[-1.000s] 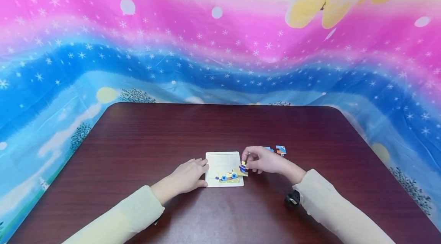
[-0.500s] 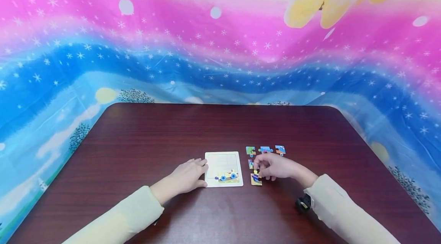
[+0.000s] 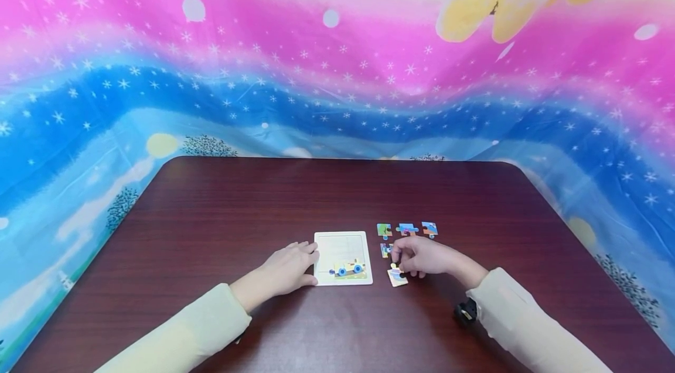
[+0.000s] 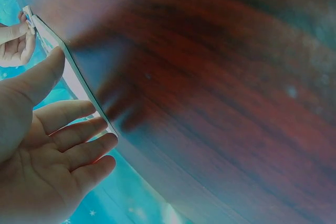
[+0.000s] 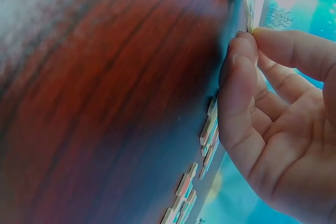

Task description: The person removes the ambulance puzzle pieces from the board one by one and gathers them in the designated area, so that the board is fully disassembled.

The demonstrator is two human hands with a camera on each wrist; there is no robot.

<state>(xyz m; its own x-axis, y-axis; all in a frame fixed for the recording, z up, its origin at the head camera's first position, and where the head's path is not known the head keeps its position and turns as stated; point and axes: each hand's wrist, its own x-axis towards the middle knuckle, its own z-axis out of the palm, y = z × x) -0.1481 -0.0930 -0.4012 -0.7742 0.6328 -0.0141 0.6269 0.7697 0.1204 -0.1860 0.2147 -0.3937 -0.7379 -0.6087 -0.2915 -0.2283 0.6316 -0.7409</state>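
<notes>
A white puzzle board [image 3: 343, 243] lies on the table, with a yellow vehicle picture piece [image 3: 349, 269] in its lower right part. My left hand [image 3: 289, 267] touches the board's left side, its fingers extended; the left wrist view shows the same hand [image 4: 58, 145] along the board edge [image 4: 86, 90]. Just right of the board, my right hand [image 3: 422, 255] pinches a jigsaw piece [image 3: 397, 276], which is tilted. In the right wrist view, thumb and fingers of the right hand [image 5: 278, 103] meet on that piece's edge [image 5: 248, 1].
Beyond the right hand lie loose jigsaw pieces: a green one [image 3: 384, 231], a blue one [image 3: 406, 229] and a blue-orange one [image 3: 429, 229]. Another piece [image 3: 386, 250] sits close to the right fingers. A patterned cloth [image 3: 337, 98] hangs behind the dark wooden table [image 3: 253, 197].
My right hand has moved the pinched piece from the board's right edge to the right, off the board, and then tilted and turned it. The left hand stays put.
</notes>
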